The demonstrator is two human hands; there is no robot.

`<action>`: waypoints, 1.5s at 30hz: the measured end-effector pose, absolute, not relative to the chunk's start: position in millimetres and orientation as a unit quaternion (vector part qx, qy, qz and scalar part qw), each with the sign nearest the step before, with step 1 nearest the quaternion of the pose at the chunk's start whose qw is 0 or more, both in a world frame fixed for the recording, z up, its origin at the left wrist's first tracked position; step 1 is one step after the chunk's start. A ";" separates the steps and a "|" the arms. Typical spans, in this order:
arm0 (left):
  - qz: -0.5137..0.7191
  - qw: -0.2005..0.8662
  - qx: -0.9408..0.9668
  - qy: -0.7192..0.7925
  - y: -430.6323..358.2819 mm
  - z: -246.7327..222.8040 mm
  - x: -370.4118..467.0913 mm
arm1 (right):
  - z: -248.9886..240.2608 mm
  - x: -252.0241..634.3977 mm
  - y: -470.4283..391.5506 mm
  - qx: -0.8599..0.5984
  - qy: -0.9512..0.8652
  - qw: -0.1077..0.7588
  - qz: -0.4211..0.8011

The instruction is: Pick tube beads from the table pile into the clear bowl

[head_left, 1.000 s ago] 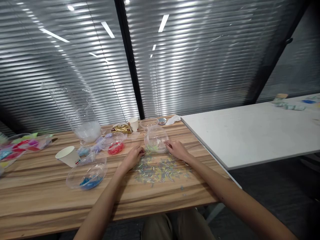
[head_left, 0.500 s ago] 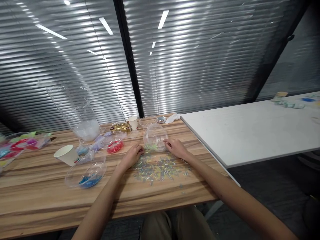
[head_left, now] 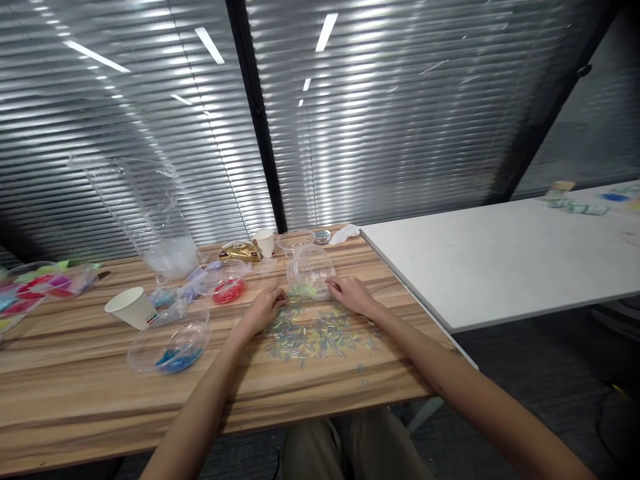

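A clear round plastic bowl lies tipped on its side with its opening toward me. My right hand pinches the right side of its rim. Some yellowish pieces rest inside the bowl's lower edge. In front of it, small shiny tube-shaped pieces, yellow, bluish and clear, are spread over the wooden table. At the left of this spread is my left hand, fingers curled together and touching the pieces near the bowl's mouth. Whatever its fingertips may hold is too small to make out.
To the left stand a clear bowl with blue pieces, a paper cup and a container with red pieces. Behind are a tall plastic bag, a gold packet and another cup. A white table adjoins at right.
My view has shifted slightly. Both hands and the tipped bowl keep nearly the same places.
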State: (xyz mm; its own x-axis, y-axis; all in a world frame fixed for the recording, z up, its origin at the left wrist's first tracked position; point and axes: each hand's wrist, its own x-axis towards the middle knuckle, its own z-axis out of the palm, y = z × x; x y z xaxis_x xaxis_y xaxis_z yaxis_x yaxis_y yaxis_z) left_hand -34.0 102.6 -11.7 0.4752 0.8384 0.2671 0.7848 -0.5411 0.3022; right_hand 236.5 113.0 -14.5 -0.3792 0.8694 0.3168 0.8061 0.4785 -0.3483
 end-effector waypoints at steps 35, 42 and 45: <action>0.193 0.079 0.857 0.471 102.2 -10.5 -33.0 | -11.8 237.0 111.9 -0.508 -0.832 0.212 0.069; 0.195 0.085 0.853 0.476 101.4 -10.4 -33.3 | -10.7 237.0 110.3 -0.509 -0.832 0.212 0.066; 0.196 0.087 0.853 0.476 100.7 -9.5 -33.3 | -10.9 236.8 110.3 -0.509 -0.831 0.213 0.065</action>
State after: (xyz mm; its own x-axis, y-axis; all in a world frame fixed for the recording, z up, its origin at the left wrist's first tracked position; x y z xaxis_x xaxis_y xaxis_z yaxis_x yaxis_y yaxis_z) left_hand -33.3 100.7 -9.5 0.4705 0.8459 0.2512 0.7779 -0.5320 0.3345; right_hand 236.8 110.3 -10.9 -0.3910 0.8740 0.2885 0.8183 0.4736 -0.3256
